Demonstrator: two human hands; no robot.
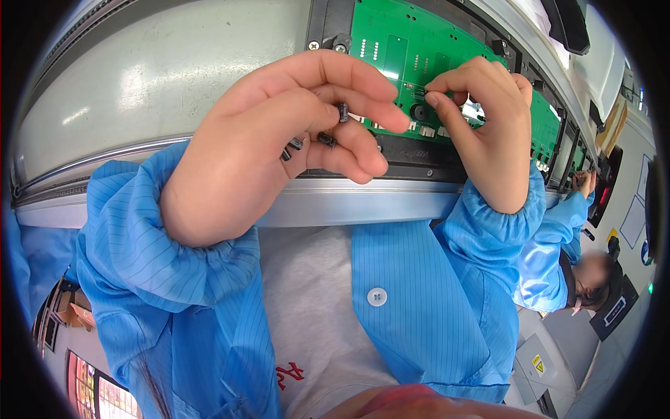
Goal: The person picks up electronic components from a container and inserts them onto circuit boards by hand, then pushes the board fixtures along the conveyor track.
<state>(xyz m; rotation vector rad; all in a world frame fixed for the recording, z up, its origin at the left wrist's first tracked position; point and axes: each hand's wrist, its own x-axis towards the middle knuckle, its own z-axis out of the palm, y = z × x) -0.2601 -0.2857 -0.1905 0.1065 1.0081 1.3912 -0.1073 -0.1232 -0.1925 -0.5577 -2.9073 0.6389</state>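
Observation:
My left hand (244,133) is curled at the near left of a green circuit board (384,35), holding several small black cylindrical components that look like capacitors (343,112). One sits between thumb and fingers; others rest against the palm and lower fingers. Above the board, my right hand (492,115) is closed in a pinch, thumb and index fingertip together; what lies between them is too small to make out. Just below that pinch is a round black part (419,112) on the board. White connectors (427,130) line the board's near edge, partly covered by my fingers.
A black fixture frame (408,152) with screws surrounds the board. In front of it runs a metal rail (363,202); a grey surface (139,63) extends left. Further right along the line, a co-worker in a blue sleeve (558,227) has a hand (585,183) near another board.

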